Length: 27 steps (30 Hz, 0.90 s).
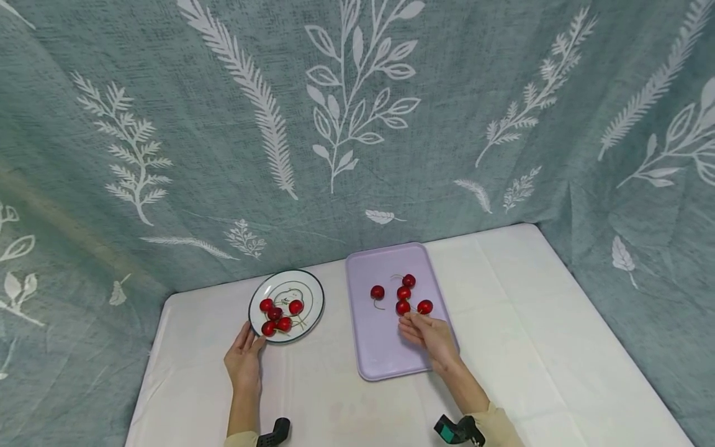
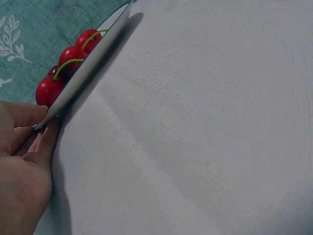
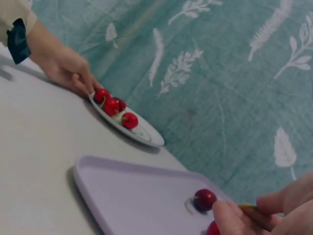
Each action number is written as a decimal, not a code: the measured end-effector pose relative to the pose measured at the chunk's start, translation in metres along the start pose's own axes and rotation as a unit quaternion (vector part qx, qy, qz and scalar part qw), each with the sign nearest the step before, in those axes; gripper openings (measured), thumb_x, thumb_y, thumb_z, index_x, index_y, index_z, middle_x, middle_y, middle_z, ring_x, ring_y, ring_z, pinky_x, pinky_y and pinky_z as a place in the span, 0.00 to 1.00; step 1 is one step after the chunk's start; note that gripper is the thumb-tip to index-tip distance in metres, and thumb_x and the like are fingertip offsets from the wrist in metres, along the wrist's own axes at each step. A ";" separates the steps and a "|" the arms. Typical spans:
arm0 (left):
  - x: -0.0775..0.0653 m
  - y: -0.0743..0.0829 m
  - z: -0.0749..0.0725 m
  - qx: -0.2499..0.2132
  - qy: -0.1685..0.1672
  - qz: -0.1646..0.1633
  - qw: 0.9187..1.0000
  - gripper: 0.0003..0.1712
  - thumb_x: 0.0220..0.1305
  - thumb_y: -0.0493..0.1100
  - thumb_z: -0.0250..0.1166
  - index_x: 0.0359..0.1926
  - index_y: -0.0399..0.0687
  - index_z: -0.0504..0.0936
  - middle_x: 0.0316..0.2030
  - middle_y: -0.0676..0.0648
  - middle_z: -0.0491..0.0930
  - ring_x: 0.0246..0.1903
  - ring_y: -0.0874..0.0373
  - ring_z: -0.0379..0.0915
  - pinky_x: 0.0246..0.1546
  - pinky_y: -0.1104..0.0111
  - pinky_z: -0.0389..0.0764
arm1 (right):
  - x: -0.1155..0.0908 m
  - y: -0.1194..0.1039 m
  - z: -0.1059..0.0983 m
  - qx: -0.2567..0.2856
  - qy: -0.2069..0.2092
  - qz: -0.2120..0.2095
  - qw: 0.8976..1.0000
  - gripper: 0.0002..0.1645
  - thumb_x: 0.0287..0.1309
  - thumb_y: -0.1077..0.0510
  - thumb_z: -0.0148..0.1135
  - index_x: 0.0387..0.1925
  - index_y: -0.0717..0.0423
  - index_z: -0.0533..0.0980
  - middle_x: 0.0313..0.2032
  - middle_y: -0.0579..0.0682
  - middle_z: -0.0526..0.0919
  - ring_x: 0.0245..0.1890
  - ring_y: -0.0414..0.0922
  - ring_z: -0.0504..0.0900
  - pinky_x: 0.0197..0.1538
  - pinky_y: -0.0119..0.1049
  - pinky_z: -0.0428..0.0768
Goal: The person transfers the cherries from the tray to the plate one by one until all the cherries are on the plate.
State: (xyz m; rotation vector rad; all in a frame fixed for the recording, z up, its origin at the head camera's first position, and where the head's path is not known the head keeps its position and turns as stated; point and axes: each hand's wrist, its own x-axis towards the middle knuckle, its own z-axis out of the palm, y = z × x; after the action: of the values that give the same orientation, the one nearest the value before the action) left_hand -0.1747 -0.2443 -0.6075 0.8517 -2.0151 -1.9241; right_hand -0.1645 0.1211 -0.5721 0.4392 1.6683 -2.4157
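While your cream sleeves [image 1: 499, 428] and dark wrist devices [image 1: 460, 430] sat nearest, your hands worked farther in over the white cloth [image 1: 313, 397]. Your left hand [image 1: 244, 365] gripped the white plate [image 1: 314, 297] at its near-left rim, thumb on top, fingers underneath, closed down to the rim's thickness. Your right hand [image 1: 431, 338] was over the right part of the lilac tray [image 1: 380, 357], thumb and forefinger pinched together on a thin greenish stem [image 3: 248, 207]; couldn't tell which cherry it belonged to. The plate held five red cherries [image 1: 284, 324], mostly bunched toward its left and near side. Five tray cherries [image 1: 377, 292] showed: one right by your fingertips, one just right of it, two in line beyond, one apart on the left. Farthest back, a teal curtain [image 1: 223, 167] with white leaf prints hung behind everything.
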 end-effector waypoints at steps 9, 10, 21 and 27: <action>0.000 -0.001 0.000 0.003 0.004 -0.003 1.000 0.34 0.66 0.30 0.58 0.72 0.41 0.62 0.70 0.41 0.62 0.68 0.50 0.62 0.60 0.77 0.71 | 0.003 -0.010 0.003 -0.012 -0.018 -0.020 1.000 0.20 0.71 0.66 0.49 0.55 0.80 0.72 0.49 0.69 0.81 0.43 0.45 0.87 0.50 0.37 0.85; -0.001 -0.001 0.000 0.003 0.005 -0.002 1.000 0.34 0.66 0.30 0.58 0.72 0.41 0.62 0.70 0.41 0.63 0.68 0.50 0.62 0.60 0.77 0.71 | 0.003 -0.010 0.003 -0.014 -0.020 -0.023 0.999 0.20 0.71 0.66 0.49 0.55 0.80 0.71 0.49 0.69 0.81 0.43 0.45 0.87 0.51 0.37 0.85; -0.002 0.000 0.000 0.010 0.004 0.006 1.000 0.34 0.66 0.31 0.58 0.72 0.40 0.61 0.71 0.41 0.62 0.68 0.49 0.61 0.61 0.76 0.70 | 0.006 -0.009 0.003 -0.129 -0.048 -0.062 0.989 0.17 0.68 0.66 0.55 0.48 0.80 0.76 0.34 0.63 0.86 0.30 0.40 0.87 0.40 0.33 0.88; -0.001 0.000 0.000 0.009 0.004 0.006 1.000 0.34 0.66 0.31 0.58 0.72 0.41 0.62 0.71 0.42 0.62 0.69 0.49 0.61 0.61 0.76 0.70 | 0.010 -0.006 0.006 -0.135 -0.051 -0.085 0.986 0.16 0.66 0.69 0.55 0.47 0.84 0.75 0.31 0.65 0.85 0.26 0.37 0.85 0.36 0.32 0.88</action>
State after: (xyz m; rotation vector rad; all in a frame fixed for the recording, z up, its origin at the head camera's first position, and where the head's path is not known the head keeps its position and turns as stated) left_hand -0.1737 -0.2434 -0.6070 0.8499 -2.0316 -1.8953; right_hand -0.1764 0.1184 -0.5678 0.1362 2.0211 -2.2290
